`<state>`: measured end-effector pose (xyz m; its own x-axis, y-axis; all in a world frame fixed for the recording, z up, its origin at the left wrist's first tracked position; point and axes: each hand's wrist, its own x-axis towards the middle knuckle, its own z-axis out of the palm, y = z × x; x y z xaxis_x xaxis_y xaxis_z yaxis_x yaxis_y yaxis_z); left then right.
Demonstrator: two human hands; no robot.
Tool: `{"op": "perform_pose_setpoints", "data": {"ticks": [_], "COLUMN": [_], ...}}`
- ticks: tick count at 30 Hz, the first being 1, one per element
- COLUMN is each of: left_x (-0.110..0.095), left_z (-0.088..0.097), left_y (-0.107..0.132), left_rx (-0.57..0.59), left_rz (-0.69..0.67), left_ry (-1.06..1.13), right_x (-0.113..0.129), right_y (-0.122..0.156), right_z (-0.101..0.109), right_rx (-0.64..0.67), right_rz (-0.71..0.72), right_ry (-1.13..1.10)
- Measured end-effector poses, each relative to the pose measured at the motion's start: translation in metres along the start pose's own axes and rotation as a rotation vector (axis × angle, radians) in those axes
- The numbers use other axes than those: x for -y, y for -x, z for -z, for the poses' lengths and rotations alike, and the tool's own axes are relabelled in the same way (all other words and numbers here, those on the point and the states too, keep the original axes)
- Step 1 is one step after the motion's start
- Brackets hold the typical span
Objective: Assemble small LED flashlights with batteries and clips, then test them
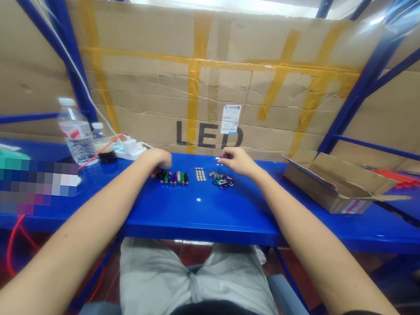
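Left hand: left hand (pixel 161 160) left of centre frame, fingers curled down at the left end of the cylinder row; fingertips hidden – can't tell if it grips one.
Right hand: right hand (pixel 236 160) just right of centre, fingertips pinching a small purple-and-silver piece (pixel 221 157), held above the worktop (pixel 205 216).
Cylinder row: short cylinders (pixel 175 178) side by side, left of centre, just right of the left hand; black, green, purple and pinkish ones visible.
Silver discs: small discs (pixel 200 174) in a tidy grid, centre frame, between the cylinder row and the clip pile.
Clip pile: loose clips (pixel 224 181) right of the discs, below the right hand; purple, green and silver, overlapping – count unreadable.
Pale spot: small round spot (pixel 198 199) on the blue surface below the discs; disc or glare, can't tell.
Open carton: shallow cardboard box (pixel 310 188), right of frame, flaps out, well apart from the right hand.
Bottles: clear labelled bottle (pixel 75 136) at left, smaller bottle with dark liquid (pixel 105 153) just right of it.
Power strip: white strip (pixel 132 147) with plugs, right of the bottles, behind the left forearm.
Red cable: loop (pixel 11 248) hanging at lower left.
Backdrop: cardboard sheet (pixel 145 93) across the upper frame, yellow tape, "LED" print, white label (pixel 231 119).
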<state>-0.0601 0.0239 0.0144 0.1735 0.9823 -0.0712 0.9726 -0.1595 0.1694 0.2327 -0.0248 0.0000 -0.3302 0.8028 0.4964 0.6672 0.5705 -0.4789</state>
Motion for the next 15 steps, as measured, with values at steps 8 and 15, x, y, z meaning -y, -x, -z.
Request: {"op": "perform_pose_setpoints", "data": {"ticks": [8, 15], "left_x": [-0.010, -0.058], "left_z": [0.009, -0.011], "left_y": [0.005, 0.018], "left_rx": [-0.206, -0.087], "left_rz": [0.058, -0.782], "left_ry": [-0.121, 0.759], "right_x": [0.013, 0.015], "right_y": [0.002, 0.002], "right_z": [-0.003, -0.011], "right_rx": [0.107, 0.149], "right_rz": [-0.140, -0.164], "right_ry": [-0.303, -0.640]}}
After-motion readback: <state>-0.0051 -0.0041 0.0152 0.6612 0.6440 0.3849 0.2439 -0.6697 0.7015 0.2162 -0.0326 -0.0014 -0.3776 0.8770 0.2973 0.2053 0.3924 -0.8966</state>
